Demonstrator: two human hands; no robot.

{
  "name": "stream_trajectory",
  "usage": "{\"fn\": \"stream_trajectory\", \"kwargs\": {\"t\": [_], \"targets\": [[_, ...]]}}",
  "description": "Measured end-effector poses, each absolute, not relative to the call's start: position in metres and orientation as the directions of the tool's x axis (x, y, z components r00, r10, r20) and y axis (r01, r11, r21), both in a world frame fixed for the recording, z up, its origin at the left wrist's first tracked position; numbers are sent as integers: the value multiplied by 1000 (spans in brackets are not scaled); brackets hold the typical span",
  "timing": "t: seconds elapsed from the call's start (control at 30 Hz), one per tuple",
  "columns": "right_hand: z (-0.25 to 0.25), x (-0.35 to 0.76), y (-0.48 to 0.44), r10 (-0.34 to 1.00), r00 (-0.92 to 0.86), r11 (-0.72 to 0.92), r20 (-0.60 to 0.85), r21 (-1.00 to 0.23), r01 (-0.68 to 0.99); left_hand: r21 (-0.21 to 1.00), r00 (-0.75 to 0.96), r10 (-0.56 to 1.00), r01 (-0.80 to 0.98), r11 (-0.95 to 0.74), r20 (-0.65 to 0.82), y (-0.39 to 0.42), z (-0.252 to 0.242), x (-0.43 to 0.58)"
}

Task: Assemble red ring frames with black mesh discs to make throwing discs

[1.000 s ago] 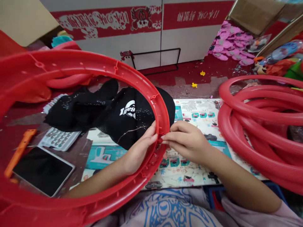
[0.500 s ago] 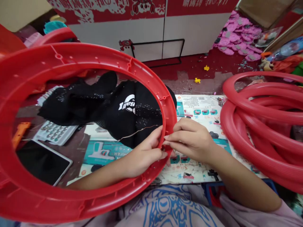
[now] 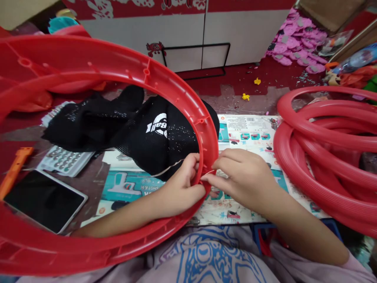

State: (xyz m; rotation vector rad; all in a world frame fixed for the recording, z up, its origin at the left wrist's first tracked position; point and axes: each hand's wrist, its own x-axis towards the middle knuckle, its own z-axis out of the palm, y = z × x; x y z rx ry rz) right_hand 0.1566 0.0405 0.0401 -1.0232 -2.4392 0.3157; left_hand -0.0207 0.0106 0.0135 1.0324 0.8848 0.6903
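Observation:
A large red plastic ring (image 3: 176, 88), ribbed on its inner face, fills the left and middle of the view. My left hand (image 3: 182, 190) reaches through its opening and is closed around the right part of the rim. Just outside that rim, my right hand (image 3: 243, 177) pinches a thin pale string, a short length of which shows at the fingertips. Another stretch of string (image 3: 167, 169) runs from the black mesh cloth (image 3: 179, 137) with white lettering to my left hand. Whether both stretches are one string is hidden by the rim.
Several red ribbed hoops (image 3: 321, 145) are stacked at the right. Printed cardboard (image 3: 250, 125) lies beneath the work. A tablet-like device (image 3: 45, 200), a calculator (image 3: 64, 161) and an orange cutter (image 3: 14, 169) lie left. White-and-red boxes (image 3: 244, 39) and pink pieces (image 3: 291, 39) stand behind.
The ring has shifted left and its left side has come nearer the camera. My right fingers have drawn slightly away from the rim, and string now shows between them.

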Motion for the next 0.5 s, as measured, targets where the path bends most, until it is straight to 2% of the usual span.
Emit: {"fn": "stream_trajectory", "kwargs": {"t": [0.1, 0.2, 0.27, 0.37, 0.5], "targets": [[50, 162, 42, 664, -654, 743, 363, -220, 632, 948, 491, 826, -4, 319, -277, 11, 13, -22], [57, 170, 48, 579, -756, 815, 305, -184, 550, 960, 504, 819, 86, 268, -274, 10, 13, -25], [57, 174, 52, 545, -784, 838, 298, -220, 499, 956, 513, 808, 115, 269, -289, 9, 12, -25], [47, 176, 55, 547, -756, 835, 360, -302, 460, 949, 547, 779, 111, 295, -306, 8, 12, -24], [33, 178, 57, 599, -705, 782, 379, -465, 415, 878, 651, 693, -82, 471, -311, 5, 13, -19]]}}
